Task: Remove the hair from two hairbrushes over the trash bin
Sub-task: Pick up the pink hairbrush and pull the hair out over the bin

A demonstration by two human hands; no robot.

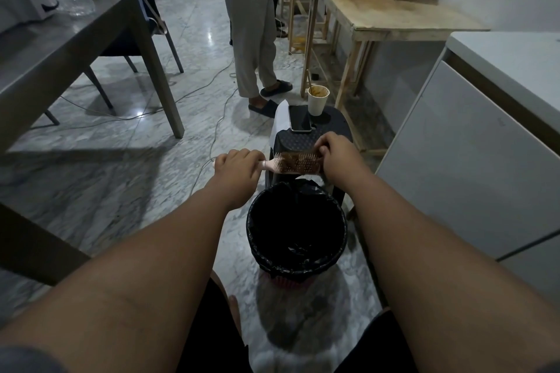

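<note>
the person sits with the trash bin (251, 230) on the floor between the knees, black liner folded over its rim. the pink hairbrush (272, 164) is held up in the air, just past the bin's far edge and in front of a dark plastic stool (298, 141) that carries a phone (300, 118) and a paper cup (317, 101).

the left hand (239, 165) is wrapped round the handle, fingers curled tight about it. the right hand (339, 157) is curled over the far tip of the brush head, with thumb and fingertips pinching into the mat of brown hair (298, 163) there (whether it has hair alone or the head's edge too cannot be told from this angle).

the brush lies nearly level, its long axis running straight across the view: handle to the person's left, head to the right, bristles turned up towards the camera.

the step in hand looks like the first lift of the mat off this brush; no second brush is in view. to do it well, the left hand should keep the handle steady while the right works under the mat at the tip and peels it along the bristles towards the handle, not straight up, so it comes away in one sheet. the brush sits a little beyond the bin's opening, so drawing it back over the liner first would likely keep loose strands from dropping on the floor.
</note>
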